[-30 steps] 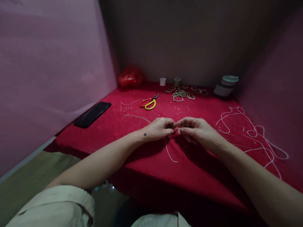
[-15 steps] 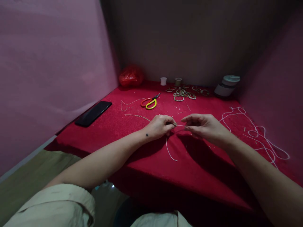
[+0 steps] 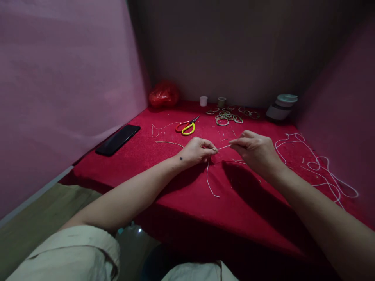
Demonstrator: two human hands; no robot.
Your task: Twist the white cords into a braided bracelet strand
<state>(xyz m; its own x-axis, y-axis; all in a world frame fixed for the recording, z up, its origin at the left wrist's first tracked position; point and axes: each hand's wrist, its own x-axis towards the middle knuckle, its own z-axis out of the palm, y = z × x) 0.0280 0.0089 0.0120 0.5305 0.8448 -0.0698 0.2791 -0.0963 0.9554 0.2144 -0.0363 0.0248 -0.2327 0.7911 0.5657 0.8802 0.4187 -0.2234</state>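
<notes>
My left hand (image 3: 198,150) is closed in a pinch on thin cords above the red cloth. Between the two hands a pale cord (image 3: 224,147) runs taut, its right part pinched by the thumb and fingers of my right hand (image 3: 252,149). A loose white cord end (image 3: 209,181) hangs from under my left hand and curls on the cloth. Out to the left of that hand a tan cord end (image 3: 170,143) sticks out. The knot or crossing at my left fingertips is too small to make out.
Scissors (image 3: 187,127) with red and yellow handles lie beyond my left hand. Farther back are several cord loops (image 3: 225,117), two spools (image 3: 203,101), a red plastic bag (image 3: 164,95) and a lidded cup (image 3: 281,107). A phone (image 3: 118,140) lies left; tangled white cord (image 3: 319,164) lies right.
My right hand has closed from a looser, open-fingered pose into a pinch and turned, drawing the cord up and to the right. My left hand has stayed nearly in place, still pinching.
</notes>
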